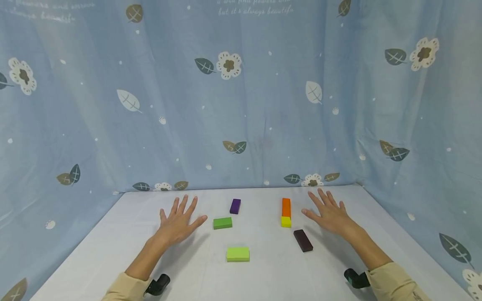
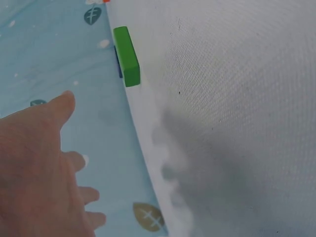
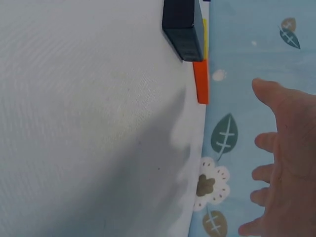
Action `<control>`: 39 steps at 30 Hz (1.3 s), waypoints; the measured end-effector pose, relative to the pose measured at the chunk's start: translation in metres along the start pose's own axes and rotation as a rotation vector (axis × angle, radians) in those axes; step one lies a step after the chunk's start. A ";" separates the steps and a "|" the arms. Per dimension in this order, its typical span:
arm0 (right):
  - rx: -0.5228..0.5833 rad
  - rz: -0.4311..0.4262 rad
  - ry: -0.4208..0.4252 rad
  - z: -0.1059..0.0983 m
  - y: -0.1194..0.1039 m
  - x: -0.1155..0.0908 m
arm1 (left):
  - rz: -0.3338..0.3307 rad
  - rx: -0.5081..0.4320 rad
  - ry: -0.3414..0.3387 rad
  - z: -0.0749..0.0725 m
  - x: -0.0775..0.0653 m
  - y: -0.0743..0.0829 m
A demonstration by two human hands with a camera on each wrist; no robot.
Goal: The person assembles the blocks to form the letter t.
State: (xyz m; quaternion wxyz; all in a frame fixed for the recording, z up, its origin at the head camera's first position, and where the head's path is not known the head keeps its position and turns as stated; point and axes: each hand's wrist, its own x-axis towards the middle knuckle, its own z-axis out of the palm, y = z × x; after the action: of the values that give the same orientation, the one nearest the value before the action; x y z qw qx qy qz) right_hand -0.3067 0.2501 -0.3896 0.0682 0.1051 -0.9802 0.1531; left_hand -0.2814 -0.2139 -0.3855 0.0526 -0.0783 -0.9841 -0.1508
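Note:
My left hand (image 1: pixel 176 225) hovers over the left of the white table with fingers spread, holding nothing. Closest to its thumb lies a green block (image 1: pixel 222 223), which also shows in the left wrist view (image 2: pixel 127 57). Over the right side, my right hand (image 1: pixel 332 215) is likewise spread and holds nothing. To its left, an orange block (image 1: pixel 286 207) lies end to end with a yellow block (image 1: pixel 285 222). A dark brown block (image 1: pixel 303 241) lies slanted in front of them. A purple block (image 1: pixel 235 206) sits farther back, and a lime green block (image 1: pixel 238 254) lies nearest me.
The white tabletop (image 1: pixel 263 276) ends at a blue curtain (image 1: pixel 263 104) with leaves and flowers, which hangs along the back and both sides. A black wrist device (image 1: pixel 158 285) is at the left cuff, another black device (image 1: pixel 357 279) at the right.

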 end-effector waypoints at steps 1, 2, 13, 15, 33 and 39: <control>-0.001 -0.004 0.001 0.000 0.000 0.000 | 0.006 -0.002 0.008 0.000 0.000 0.000; -0.004 -0.007 0.000 0.000 -0.001 0.001 | 0.017 -0.004 0.021 0.000 0.000 0.001; 0.005 -0.062 0.007 0.003 -0.003 0.004 | 0.179 -0.016 0.197 0.005 0.003 0.001; 0.003 -0.062 0.017 0.004 -0.004 0.005 | 0.208 -0.043 0.218 0.006 0.005 0.001; 0.119 -0.077 0.002 0.001 -0.004 0.026 | 0.234 -0.322 0.003 0.015 0.026 0.005; 0.205 -0.134 -0.036 0.002 0.003 0.035 | 0.288 -0.334 -0.066 0.019 0.032 0.007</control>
State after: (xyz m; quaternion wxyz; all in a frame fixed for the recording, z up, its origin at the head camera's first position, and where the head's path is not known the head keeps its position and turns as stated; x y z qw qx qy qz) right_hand -0.3417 0.2456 -0.3862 0.0494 0.1796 -0.9513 0.2454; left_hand -0.3134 -0.1973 -0.3970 0.0278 -0.2303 -0.9253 -0.2999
